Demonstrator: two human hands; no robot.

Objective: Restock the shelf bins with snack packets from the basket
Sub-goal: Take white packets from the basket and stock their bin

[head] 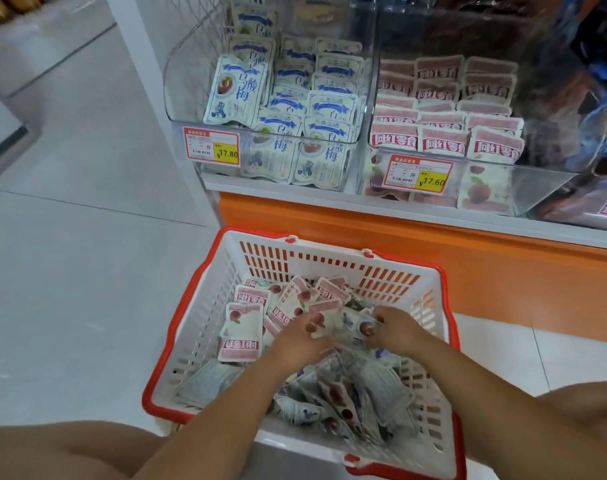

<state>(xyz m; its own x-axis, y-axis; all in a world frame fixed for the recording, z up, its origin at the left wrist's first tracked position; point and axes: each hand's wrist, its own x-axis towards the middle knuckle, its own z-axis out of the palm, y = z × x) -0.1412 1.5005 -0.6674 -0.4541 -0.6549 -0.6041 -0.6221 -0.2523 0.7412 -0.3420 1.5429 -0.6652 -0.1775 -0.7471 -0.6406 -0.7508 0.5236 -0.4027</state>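
**Obscured or unclear.** The basket [198, 306] has its near edge cut off by the frame. The packets under both forearms are partly covered. A bin on the far right beyond the basket [589, 98] holds dark, blurred contents that cannot be read. Small print on both price tags is illegible.

**Task items.** The basket is white slatted plastic with a red rim and sits on the floor [70, 237].
- Red-and-white packets [241, 337] are heaped in its far left part.
- Blue-and-white packets [381, 386] are heaped in its near right part.
- The left hand [305, 337] is inside the basket, fingers curled, pinching a red-printed packet [324, 323].
- The right hand [395, 330] is beside it, fingers curled round a blue-printed packet [359, 323].

**Surroundings, above and beyond the basket.**
- The left clear bin [181, 81] holds rows of upright blue-and-white packets and carries a tag marked 17.80 [212, 147].
- The right clear bin [537, 188] holds red-and-white packets and carries a tag marked 17.60 [418, 174].
- An orange shelf base [433, 244] runs directly behind the basket.
- A bare knee [53, 452] is at the basket's near left.
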